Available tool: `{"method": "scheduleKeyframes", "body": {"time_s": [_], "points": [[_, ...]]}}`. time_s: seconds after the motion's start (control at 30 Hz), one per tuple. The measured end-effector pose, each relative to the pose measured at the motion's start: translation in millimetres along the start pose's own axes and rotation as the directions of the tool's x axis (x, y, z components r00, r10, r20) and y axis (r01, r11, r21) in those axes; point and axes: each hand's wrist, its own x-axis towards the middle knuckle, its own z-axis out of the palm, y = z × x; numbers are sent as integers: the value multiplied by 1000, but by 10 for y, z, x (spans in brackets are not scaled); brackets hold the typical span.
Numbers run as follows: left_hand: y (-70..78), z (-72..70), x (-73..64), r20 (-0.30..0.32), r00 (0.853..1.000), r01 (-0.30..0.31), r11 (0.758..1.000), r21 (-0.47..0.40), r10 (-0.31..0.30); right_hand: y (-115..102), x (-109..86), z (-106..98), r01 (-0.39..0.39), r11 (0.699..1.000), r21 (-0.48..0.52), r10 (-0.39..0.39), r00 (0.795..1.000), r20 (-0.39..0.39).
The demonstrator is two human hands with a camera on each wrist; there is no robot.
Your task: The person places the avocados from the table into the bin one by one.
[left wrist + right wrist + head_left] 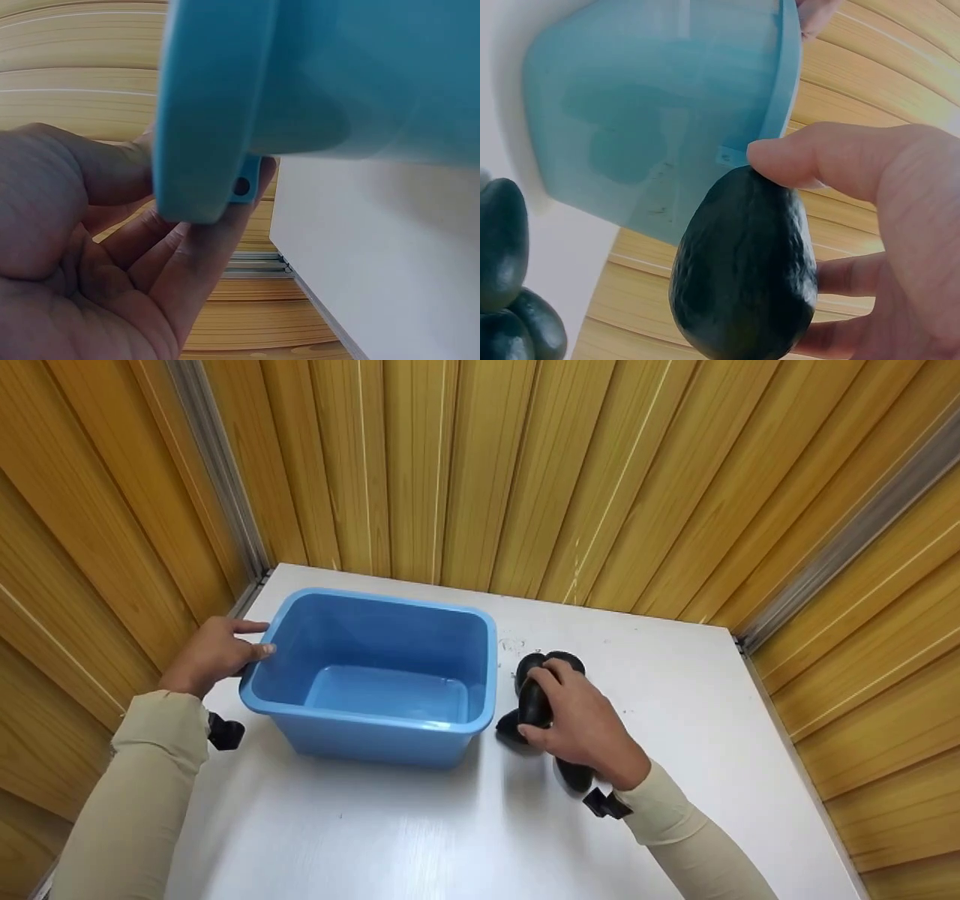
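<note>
My left hand (pixel 215 655) grips the left rim of a blue plastic tub (pixel 375 741), its thumb over the edge and its fingers under the lip in the left wrist view. The tub stands upright, and only its bare bottom shows inside. To the right of the tub, my right hand (pixel 581 720) holds a dark avocado (pixel 744 262) between thumb and fingers. That avocado is raised over several more dark avocados (pixel 566 661), which lie grouped on the white table (pixel 420 840) and are partly hidden by the hand.
Wood-patterned panels (pixel 480 472) wall the table at the back and both sides, with metal posts (pixel 225 472) at the corners. Faint dark marks (pixel 513 645) spot the tabletop behind the avocados. A small black wrist mount (pixel 225 731) sits by the left cuff.
</note>
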Motion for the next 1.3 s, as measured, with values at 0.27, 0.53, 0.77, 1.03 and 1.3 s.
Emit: {"method": "scheduleKeyframes", "body": {"time_s": [0.27,0.53,0.77,1.03,1.3], "points": [[-9,3,12,5,1000,14,1000,-3,-14,-46,66,-122,-26,1000,5,26,999,30],[-24,15,-1,-6,1000,-4,1000,-8,4,-105,150,-177,-20,1000,18,20,999,41],[-28,26,-5,-13,1000,-7,1000,-21,7,-162,238,-177,-7,1000,17,6,999,54],[-39,26,-1,-4,1000,-4,999,-31,4,-233,344,-143,44,999,22,-45,998,39],[-38,6,9,-5,1000,-5,1000,-22,5,-317,460,-121,1,999,38,-4,996,86]]}}
